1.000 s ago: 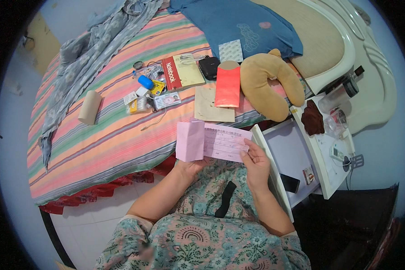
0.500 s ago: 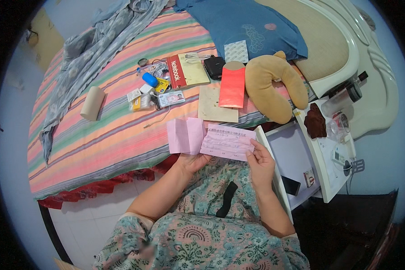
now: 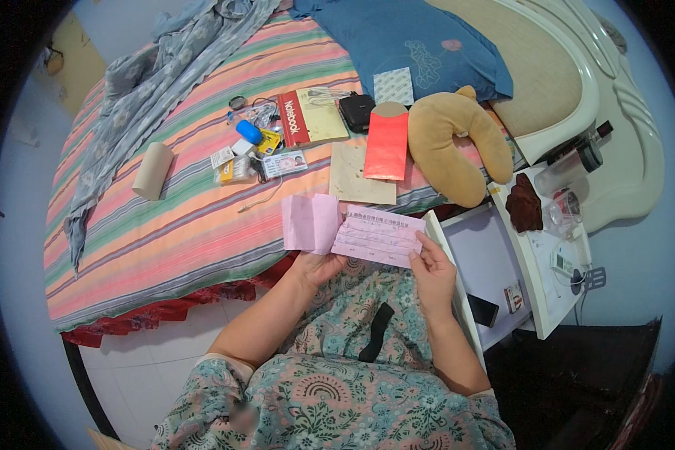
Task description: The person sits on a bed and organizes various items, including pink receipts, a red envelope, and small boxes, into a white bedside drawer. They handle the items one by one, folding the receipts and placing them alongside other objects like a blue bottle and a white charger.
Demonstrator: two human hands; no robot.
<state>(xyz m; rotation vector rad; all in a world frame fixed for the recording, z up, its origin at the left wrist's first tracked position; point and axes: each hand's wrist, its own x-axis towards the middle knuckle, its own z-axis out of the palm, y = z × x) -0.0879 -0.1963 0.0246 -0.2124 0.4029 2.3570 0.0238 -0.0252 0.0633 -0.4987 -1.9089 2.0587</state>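
Observation:
My left hand point(image 3: 322, 268) is closed under a folded pink paper point(image 3: 304, 223) and the left end of a pink printed slip point(image 3: 376, 238). The slip has handwriting and creases across it. Between thumb and fingers, my right hand point(image 3: 433, 264) pinches the slip's right end, so it is held out flat above my lap. Parts of my left fingers are hidden behind the papers. Beyond them on the bed lie a beige card folder point(image 3: 349, 180) and a red envelope point(image 3: 387, 150).
The striped bed point(image 3: 195, 255) carries a notebook point(image 3: 319, 116), a black case point(image 3: 356, 112), a blue item point(image 3: 248, 131), a paper roll point(image 3: 154, 171) and a tan neck pillow point(image 3: 439, 165). At right, an open drawer point(image 3: 491, 262) holds a phone point(image 3: 482, 310); a jar point(image 3: 566, 171) stands nearby.
The folded pink paper has shifted slightly right and up, closer over the slip. Both hands keep their hold, and the things on the bed lie as before.

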